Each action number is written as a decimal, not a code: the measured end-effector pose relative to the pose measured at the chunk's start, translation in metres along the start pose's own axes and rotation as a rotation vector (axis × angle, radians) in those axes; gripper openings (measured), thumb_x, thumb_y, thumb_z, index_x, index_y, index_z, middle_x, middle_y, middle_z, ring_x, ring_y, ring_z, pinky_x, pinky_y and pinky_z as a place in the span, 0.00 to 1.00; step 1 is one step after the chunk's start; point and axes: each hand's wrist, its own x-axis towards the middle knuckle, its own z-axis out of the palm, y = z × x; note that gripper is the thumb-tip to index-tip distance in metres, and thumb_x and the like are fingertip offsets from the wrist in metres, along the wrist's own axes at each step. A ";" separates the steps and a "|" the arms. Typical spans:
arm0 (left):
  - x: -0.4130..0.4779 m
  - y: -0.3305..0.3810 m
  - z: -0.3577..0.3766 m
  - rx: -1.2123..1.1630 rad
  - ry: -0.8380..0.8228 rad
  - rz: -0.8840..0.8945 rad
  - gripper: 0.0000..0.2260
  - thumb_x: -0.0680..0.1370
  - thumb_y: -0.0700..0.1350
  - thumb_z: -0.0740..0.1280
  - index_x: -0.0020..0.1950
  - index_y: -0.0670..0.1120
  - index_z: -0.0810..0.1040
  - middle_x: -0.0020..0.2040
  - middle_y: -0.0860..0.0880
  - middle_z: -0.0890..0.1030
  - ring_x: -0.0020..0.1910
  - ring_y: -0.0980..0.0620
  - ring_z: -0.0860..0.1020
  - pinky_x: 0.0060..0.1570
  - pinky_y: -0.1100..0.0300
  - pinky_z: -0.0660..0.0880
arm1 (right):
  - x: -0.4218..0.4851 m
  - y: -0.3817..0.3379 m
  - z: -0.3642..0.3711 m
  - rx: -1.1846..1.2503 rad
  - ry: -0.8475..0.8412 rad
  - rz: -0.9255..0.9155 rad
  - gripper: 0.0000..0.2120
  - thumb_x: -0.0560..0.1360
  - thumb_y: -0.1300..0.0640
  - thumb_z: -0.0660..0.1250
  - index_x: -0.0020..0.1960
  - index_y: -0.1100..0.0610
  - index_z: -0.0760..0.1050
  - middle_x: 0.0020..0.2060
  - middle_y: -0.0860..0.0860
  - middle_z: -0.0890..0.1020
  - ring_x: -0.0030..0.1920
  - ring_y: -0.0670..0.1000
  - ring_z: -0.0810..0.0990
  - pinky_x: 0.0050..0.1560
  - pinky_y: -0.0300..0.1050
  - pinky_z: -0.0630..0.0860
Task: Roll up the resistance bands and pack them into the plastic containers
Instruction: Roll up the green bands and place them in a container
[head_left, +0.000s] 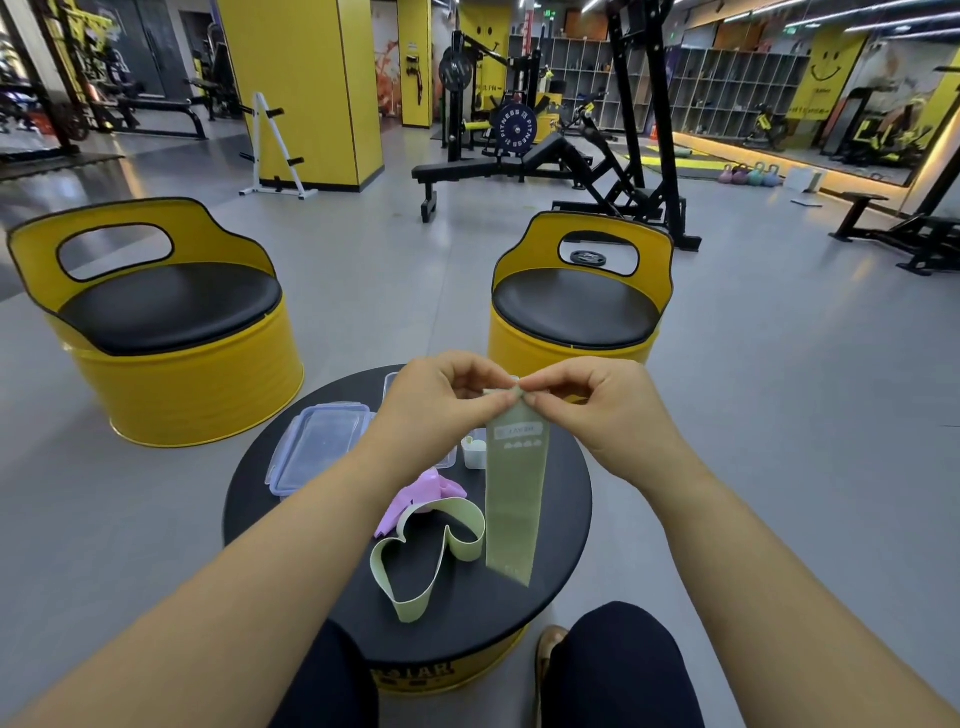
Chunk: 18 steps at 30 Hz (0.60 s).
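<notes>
The fingers (500, 404) of our left hand (441, 400) and right hand (597, 402) pinched the top of the green band (514, 499). It hung down over the counter (566, 519). A yellow band (415, 605) and a pink band (410, 501) lay there, touching. A shut box (317, 447) sat behind them.

Three resistance bands (514, 509) (413, 609) (410, 499), two yellow barrel chairs (171, 306) (576, 306), one round black table (563, 499).

Lidded container (321, 446) on the table (567, 496) at rear left, looped band (415, 564) at front, hanging band (514, 512) just right of it.
</notes>
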 end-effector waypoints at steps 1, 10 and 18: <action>0.000 0.000 0.000 -0.012 0.006 -0.010 0.06 0.72 0.38 0.73 0.40 0.49 0.81 0.38 0.49 0.84 0.42 0.50 0.82 0.48 0.56 0.79 | 0.001 0.000 0.000 0.005 0.003 0.006 0.08 0.72 0.63 0.71 0.44 0.50 0.82 0.39 0.43 0.83 0.42 0.44 0.82 0.48 0.41 0.80; 0.001 -0.001 0.005 0.079 0.063 0.003 0.05 0.72 0.36 0.72 0.42 0.46 0.83 0.39 0.48 0.83 0.39 0.55 0.81 0.43 0.67 0.78 | 0.003 0.007 0.001 0.176 -0.078 0.184 0.08 0.73 0.62 0.70 0.52 0.56 0.80 0.45 0.54 0.84 0.46 0.51 0.84 0.49 0.46 0.81; -0.001 0.006 0.005 0.152 0.080 0.065 0.06 0.73 0.37 0.71 0.41 0.48 0.82 0.38 0.50 0.83 0.36 0.59 0.79 0.39 0.69 0.77 | 0.002 0.004 0.000 0.244 -0.091 0.191 0.05 0.74 0.59 0.69 0.48 0.57 0.82 0.42 0.52 0.85 0.44 0.49 0.84 0.45 0.45 0.82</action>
